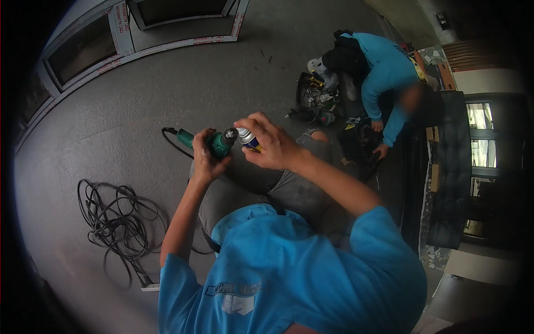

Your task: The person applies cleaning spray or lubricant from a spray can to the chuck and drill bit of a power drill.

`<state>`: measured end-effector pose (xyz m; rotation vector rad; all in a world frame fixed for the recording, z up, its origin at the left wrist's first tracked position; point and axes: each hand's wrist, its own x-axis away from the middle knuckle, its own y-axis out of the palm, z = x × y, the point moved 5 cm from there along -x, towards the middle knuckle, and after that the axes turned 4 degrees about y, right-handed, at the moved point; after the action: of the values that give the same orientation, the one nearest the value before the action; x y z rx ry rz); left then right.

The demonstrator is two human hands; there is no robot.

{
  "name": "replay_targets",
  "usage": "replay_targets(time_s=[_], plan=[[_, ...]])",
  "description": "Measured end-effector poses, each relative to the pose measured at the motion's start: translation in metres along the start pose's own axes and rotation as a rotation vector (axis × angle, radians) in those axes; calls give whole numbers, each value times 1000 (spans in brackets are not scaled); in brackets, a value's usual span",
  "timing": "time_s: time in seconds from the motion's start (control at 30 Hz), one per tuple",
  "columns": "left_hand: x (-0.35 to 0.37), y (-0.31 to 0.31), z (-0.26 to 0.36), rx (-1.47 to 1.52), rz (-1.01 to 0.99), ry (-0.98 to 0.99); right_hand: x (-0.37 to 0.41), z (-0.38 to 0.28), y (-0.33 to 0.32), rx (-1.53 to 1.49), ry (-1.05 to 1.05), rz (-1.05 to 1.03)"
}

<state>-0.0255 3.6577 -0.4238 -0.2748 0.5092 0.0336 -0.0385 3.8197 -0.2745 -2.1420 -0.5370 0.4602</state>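
Observation:
A green power drill point(221, 146) lies in the grip of my left hand point(207, 157), its dark chuck pointing up and to the right. White foam or residue shows on the front of the chuck. My right hand point(272, 143) is wrapped round a spray can point(250, 140) with a blue and yellow body and a silver top. The can's nozzle end is close to the chuck, with a small gap between them. One right finger rests at the top of the can. From the drill's rear end runs a black cord point(177, 146).
Coiled black cable point(119, 222) lies on the grey floor at left. White-framed window panels point(183, 40) lie at the upper left. A co-worker in a blue top point(389, 72) bends over a black bag point(359, 139) at right, near an open toolbox point(317, 94) of tools.

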Motion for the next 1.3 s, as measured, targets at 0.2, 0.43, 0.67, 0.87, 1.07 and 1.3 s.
replay_targets(time_s=[0.2,0.43,0.67,0.87,1.07,1.3], plan=[[0,0,1,-28,-10,-3,-1,3,3,-11,8,-13],[-1,-1,-1,-42,-24,-38,-2,1,-1,-17,-19,12],[3,-4,-7,-39,-41,-99,-8,41,-2,-132,60,144],[-3,-19,-16,1,-54,-241,-25,165,62,-142,384,161],[-5,-42,-22,-109,-50,-342,-47,248,135,-143,640,311],[0,-48,-45,-42,-99,-444,-66,253,161,122,748,48]])
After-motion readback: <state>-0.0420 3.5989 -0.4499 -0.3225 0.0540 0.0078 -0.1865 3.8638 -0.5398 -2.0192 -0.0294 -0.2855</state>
